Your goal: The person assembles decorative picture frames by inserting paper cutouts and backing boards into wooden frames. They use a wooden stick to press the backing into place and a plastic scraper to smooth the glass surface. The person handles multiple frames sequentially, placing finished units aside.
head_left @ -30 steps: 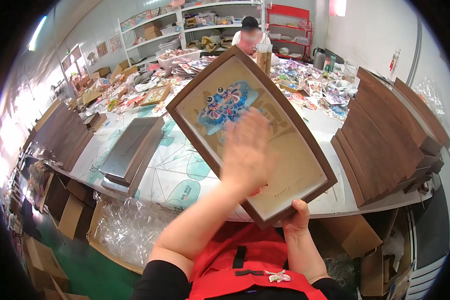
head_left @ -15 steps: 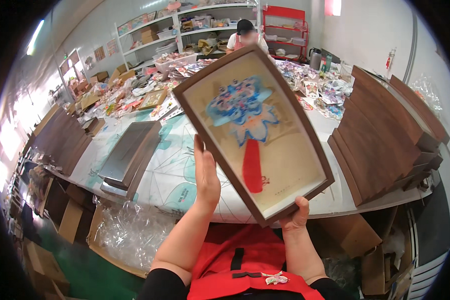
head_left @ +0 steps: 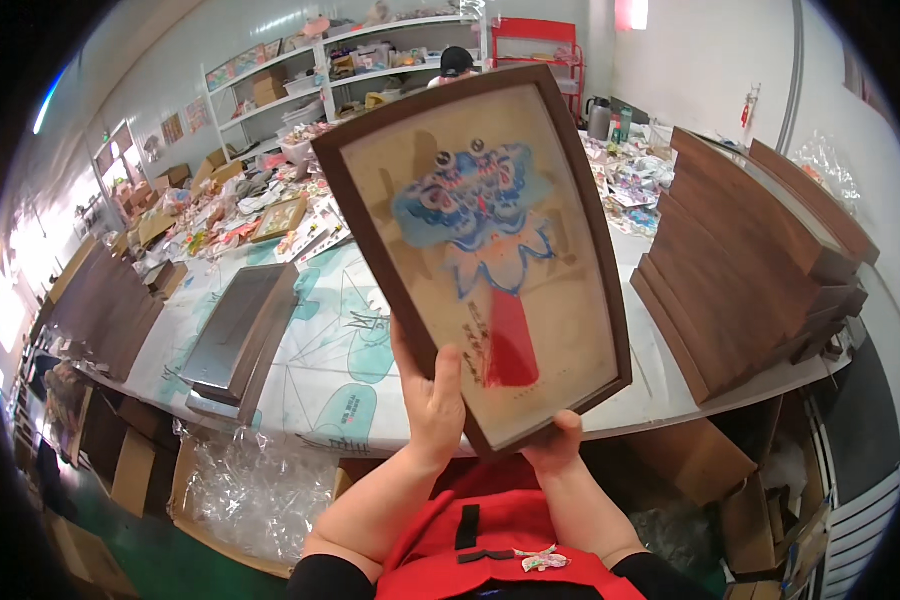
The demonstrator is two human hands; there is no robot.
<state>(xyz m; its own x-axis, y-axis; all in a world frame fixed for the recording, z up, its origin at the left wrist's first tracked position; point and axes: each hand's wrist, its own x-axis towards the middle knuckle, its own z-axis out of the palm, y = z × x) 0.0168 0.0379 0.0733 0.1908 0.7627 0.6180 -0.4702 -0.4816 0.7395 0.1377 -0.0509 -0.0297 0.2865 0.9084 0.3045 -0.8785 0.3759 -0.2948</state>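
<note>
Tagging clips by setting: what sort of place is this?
Probably a small craft workshop: a framed picture held at a table strewn with colourful pieces, with laden white shelves behind.

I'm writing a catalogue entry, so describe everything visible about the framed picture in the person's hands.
The framed picture has a dark brown, wood-like frame and what looks like a clear front. On its tan backing sits a blue winged figure with two round eyes, a pale scalloped, blue-edged part below, and a red strip. It is held up, its top leaning left, before the table; the left hand grips its lower left side, the right hand its bottom edge.
</note>
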